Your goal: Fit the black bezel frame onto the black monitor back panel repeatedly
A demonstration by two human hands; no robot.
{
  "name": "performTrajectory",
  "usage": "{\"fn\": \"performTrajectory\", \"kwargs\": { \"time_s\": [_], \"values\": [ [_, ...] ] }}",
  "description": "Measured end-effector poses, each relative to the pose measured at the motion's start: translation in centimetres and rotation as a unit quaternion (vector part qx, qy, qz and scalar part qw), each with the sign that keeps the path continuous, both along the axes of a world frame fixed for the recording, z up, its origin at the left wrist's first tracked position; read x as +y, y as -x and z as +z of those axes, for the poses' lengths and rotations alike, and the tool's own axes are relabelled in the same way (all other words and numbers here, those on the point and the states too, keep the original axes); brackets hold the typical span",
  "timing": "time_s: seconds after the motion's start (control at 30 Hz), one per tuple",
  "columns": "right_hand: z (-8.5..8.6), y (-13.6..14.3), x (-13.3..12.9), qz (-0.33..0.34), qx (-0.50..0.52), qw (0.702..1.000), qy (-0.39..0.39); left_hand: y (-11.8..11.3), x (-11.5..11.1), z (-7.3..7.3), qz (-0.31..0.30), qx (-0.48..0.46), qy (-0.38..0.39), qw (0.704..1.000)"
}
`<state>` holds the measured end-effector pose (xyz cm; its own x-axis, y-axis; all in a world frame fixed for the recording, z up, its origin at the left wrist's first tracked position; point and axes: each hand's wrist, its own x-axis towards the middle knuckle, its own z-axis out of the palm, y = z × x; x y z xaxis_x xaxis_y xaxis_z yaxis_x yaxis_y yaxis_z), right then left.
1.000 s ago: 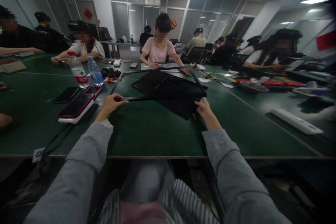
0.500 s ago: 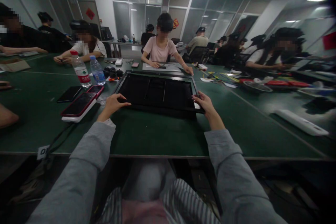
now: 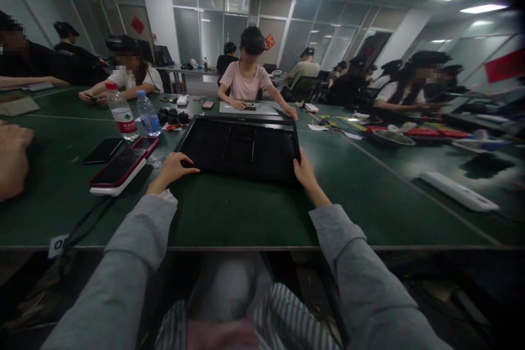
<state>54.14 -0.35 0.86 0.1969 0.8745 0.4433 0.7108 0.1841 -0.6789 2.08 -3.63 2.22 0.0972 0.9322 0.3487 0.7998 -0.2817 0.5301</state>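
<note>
A large, shallow black rectangular frame (image 3: 205,145) with a raised rim lies on the green table in front of me, two thin upright lines showing near its middle. At its near left corner, my left hand (image 3: 170,168) grips the rim with thumb and fingers. My right hand (image 3: 305,172) is closed around the right edge close to the near corner, the thumb on the inner side and the other fingers mostly hidden outside. Dark shadow hides whether the near edge touches the table.
Left of the frame are a red-cased phone (image 3: 118,167) on a white block, a black phone (image 3: 102,150), a red-capped bottle (image 3: 123,115) and a blue-capped bottle (image 3: 148,115). A white power strip (image 3: 457,191) lies right. A person (image 3: 248,79) sits opposite; another person's hand (image 3: 14,158) is at far left.
The frame's right side has come down and my right hand has moved left with it, its grip now on the side edge. My left hand stays at the left corner.
</note>
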Motion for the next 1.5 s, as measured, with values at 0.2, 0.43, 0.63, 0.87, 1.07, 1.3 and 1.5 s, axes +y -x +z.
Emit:
{"fn": "performTrajectory", "kwargs": {
  "time_s": [0.2,0.43,0.63,0.87,1.07,1.3,1.5],
  "values": [
    [-0.1,0.2,-0.3,-0.012,-0.022,0.999,0.021,-0.1,0.0,0.2,-0.008,0.005,0.012,1.000],
    [0.0,0.0,-0.6,-0.019,-0.022,0.999,0.022,-0.7,0.1,0.0,0.050,-0.032,-0.052,0.997],
    [-0.1,-0.6,-0.6,-0.046,-0.044,0.998,0.016,0.1,1.0,-0.9,0.177,-0.158,-0.011,0.971],
    [-0.3,-1.4,-0.2,-0.053,-0.044,0.997,0.038,0.2,0.5,0.0,0.193,-0.171,0.021,0.966],
    [-0.3,-1.8,0.1,-0.056,-0.048,0.996,0.045,-0.4,-0.4,0.6,0.184,-0.097,0.040,0.977],
    [-0.2,-2.7,0.4,-0.061,-0.059,0.994,0.064,-0.6,-0.2,0.4,0.177,-0.043,0.052,0.982],
    [-0.5,-3.5,0.7,-0.051,-0.058,0.996,0.053,-0.6,-0.2,0.1,0.188,0.008,0.027,0.982]
  ]
}}
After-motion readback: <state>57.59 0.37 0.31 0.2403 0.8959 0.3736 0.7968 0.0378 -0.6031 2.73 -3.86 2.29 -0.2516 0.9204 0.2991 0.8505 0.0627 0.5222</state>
